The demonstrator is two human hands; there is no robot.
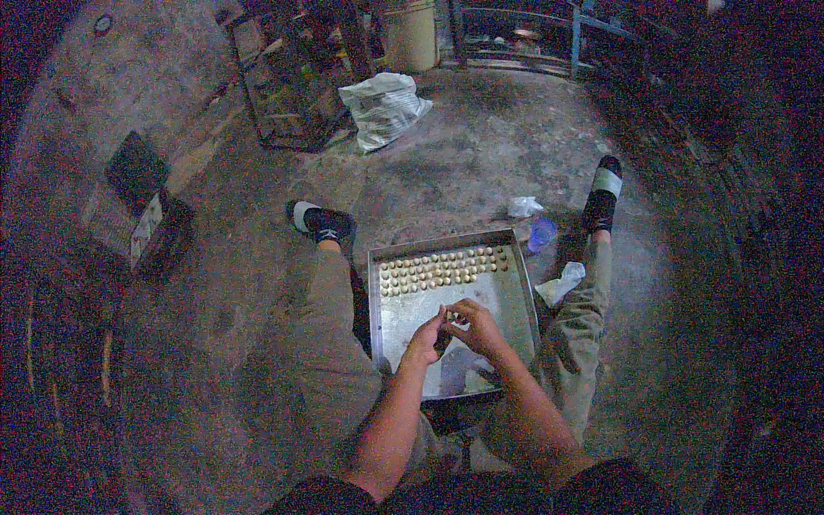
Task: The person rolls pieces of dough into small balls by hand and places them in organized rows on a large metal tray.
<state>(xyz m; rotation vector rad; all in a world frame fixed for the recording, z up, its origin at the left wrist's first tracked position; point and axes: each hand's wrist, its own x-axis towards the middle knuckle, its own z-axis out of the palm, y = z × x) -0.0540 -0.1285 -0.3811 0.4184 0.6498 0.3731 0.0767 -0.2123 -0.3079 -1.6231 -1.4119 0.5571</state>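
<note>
A shallow square metal tray (402, 325) lies between my legs. Several rows of small, pale round balls (438, 269) fill its far part, and those at the right end look darker. Over the bare near half of the tray, my left hand (425, 338) and my right hand (477, 327) meet at the fingertips. The left is raised with its thumb side up; the right has its fingers curled towards it. Something small and pale seems to show between the fingers, but grain and the fingers hide what it is and which hand grips it.
Right of the tray lie a translucent purple plastic item (542, 233), a crumpled white plastic bag (524, 206) and a white crumpled sheet (562, 283). Beyond are a white woven sack (385, 111), a dark metal frame (283, 96) and a yellowish bucket (411, 35) on the concrete floor (476, 148).
</note>
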